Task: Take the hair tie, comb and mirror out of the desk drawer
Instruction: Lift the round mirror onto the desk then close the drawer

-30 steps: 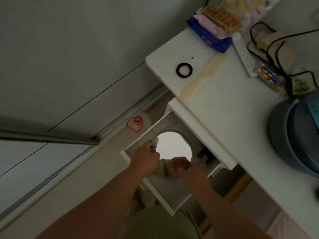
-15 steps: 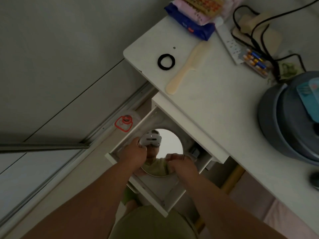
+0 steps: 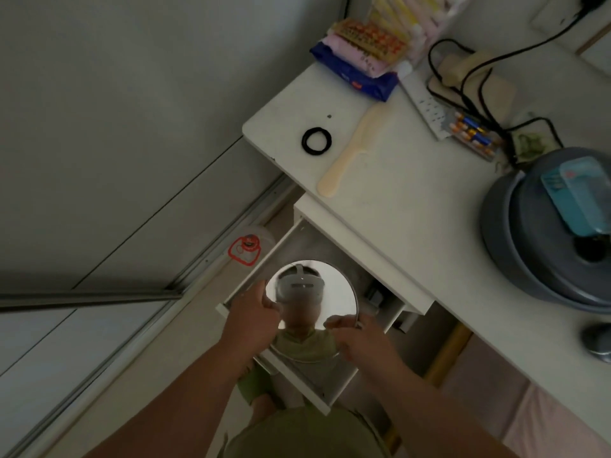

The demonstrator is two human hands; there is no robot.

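A round mirror (image 3: pixel 334 289) sits over the open white drawer (image 3: pixel 310 388) under the desk, tilted up toward me and reflecting a person in a headset. My left hand (image 3: pixel 253 312) grips its left rim and my right hand (image 3: pixel 358 337) grips its lower right rim. On the white desk top (image 3: pixel 413 206), the black hair tie (image 3: pixel 316 141) lies near the left corner. The cream comb (image 3: pixel 353 153) lies just right of it, handle toward me.
Packets of snacks (image 3: pixel 362 57) sit at the desk's back edge, with a power strip (image 3: pixel 426 107), black cables and batteries (image 3: pixel 472 133) beside them. A grey round appliance (image 3: pixel 545 233) stands at the right. A red-marked bottle (image 3: pixel 248 247) sits on the floor left of the drawer.
Both hands have tipped the mirror up out of the drawer; its face now shows more of the reflection. The view shifted, so the desk sits further right.
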